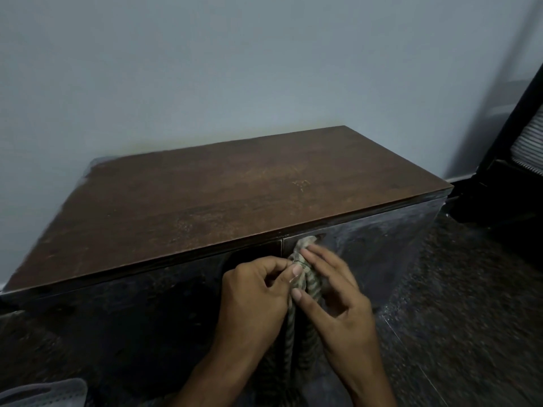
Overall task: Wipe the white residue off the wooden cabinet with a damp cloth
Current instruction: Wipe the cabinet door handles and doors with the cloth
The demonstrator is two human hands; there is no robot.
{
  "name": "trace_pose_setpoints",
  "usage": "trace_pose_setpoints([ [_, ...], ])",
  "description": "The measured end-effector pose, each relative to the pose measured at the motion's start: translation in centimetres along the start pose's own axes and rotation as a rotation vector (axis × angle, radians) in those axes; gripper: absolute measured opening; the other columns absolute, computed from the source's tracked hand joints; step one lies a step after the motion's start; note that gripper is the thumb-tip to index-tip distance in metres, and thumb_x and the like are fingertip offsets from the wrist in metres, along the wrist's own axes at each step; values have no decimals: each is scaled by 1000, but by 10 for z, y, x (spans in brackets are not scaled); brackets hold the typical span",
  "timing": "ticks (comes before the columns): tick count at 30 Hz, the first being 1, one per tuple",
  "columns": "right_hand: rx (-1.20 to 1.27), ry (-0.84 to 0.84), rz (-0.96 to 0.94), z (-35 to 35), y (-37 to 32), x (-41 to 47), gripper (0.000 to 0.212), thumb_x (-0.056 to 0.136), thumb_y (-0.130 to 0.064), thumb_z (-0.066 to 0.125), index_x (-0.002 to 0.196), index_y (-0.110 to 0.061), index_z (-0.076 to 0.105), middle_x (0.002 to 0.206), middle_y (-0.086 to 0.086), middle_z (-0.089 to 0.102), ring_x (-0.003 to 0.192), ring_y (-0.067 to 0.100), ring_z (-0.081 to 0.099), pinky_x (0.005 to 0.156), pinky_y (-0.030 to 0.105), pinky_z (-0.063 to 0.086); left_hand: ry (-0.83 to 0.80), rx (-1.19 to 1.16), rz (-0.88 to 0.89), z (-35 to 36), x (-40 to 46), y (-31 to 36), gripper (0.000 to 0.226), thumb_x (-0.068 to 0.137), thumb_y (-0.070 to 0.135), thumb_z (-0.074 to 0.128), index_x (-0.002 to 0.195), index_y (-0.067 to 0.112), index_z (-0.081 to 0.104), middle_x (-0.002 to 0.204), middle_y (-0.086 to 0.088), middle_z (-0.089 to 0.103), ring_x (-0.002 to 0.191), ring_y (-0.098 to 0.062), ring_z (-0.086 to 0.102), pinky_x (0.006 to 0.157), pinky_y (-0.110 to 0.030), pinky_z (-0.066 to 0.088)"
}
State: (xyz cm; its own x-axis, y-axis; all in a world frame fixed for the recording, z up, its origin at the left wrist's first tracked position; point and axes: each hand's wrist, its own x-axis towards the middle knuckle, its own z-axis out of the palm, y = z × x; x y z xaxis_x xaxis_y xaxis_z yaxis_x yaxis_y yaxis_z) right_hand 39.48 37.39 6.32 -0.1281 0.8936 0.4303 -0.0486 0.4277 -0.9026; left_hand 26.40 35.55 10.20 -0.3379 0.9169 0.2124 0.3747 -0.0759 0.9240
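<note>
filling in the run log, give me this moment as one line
left hand grips cloth | right hand holds cloth | at cabinet front | white residue remains right

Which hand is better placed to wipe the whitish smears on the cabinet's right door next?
Probably the right hand: it lies over the striped cloth against the smeared right door, while the left hand only pinches the cloth's edge.

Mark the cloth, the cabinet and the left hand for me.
cloth (305, 282), head view, bunched striped part between the hands.
cabinet (223, 189), head view, bare brown top.
left hand (252, 289), head view, back of hand.
</note>
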Motion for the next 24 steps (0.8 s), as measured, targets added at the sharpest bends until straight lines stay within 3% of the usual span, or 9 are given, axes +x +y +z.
trace_pose_setpoints([
  [3, -2, 65, 34, 7, 0, 2, 44, 85, 3, 72, 121, -22, 70, 120, -10, 71, 114, 8, 64, 95, 21, 51, 9, -57, 6, -4, 0, -1, 8, 84, 26, 75, 78, 30, 78, 62, 12, 72, 49, -2, 65, 51, -10, 46],
  [7, -179, 349, -122, 29, -3, 13, 34, 80, 8, 75, 107, -12, 77, 102, -3, 74, 96, 6, 69, 83, 16, 53, 150, -92, 11, -6, 1, 2, 9, 78, 23, 81, 82, 30, 78, 67, 16, 74, 55, -2, 69, 54, -9, 49],
  [10, -255, 524, -220, 42, -4, 26, 30, 77, 13, 76, 101, -3, 77, 97, 4, 69, 92, 7, 67, 80, 16, 51, 250, -79, 29, -9, 3, -1, 16, 74, 21, 83, 86, 30, 77, 72, 17, 74, 57, -1, 70, 54, -9, 51],
  [16, -363, 698, -272, 44, 14, 30, 22, 81, 8, 76, 99, -3, 77, 95, 8, 68, 92, 21, 63, 79, 30, 55, 223, -45, 83, -9, 1, -8, 19, 76, 16, 83, 88, 30, 80, 80, 13, 76, 64, -1, 72, 57, -11, 54],
  [20, -619, 602, -364, 67, 30, 12, 12, 86, -3, 72, 96, -6, 78, 96, 9, 71, 106, 30, 61, 88, 46, 49, 214, 6, 116, -7, 3, -12, 16, 78, 19, 81, 91, 29, 80, 83, 14, 76, 71, -2, 73, 63, -13, 56],
  [24, -543, 548, -400, 61, 37, 11, 17, 87, 0, 71, 102, -5, 78, 104, 14, 67, 106, 29, 58, 86, 40, 51, 232, 17, 145, -9, 2, -13, 16, 79, 20, 80, 91, 30, 79, 82, 15, 75, 71, 0, 72, 63, -13, 56],
])
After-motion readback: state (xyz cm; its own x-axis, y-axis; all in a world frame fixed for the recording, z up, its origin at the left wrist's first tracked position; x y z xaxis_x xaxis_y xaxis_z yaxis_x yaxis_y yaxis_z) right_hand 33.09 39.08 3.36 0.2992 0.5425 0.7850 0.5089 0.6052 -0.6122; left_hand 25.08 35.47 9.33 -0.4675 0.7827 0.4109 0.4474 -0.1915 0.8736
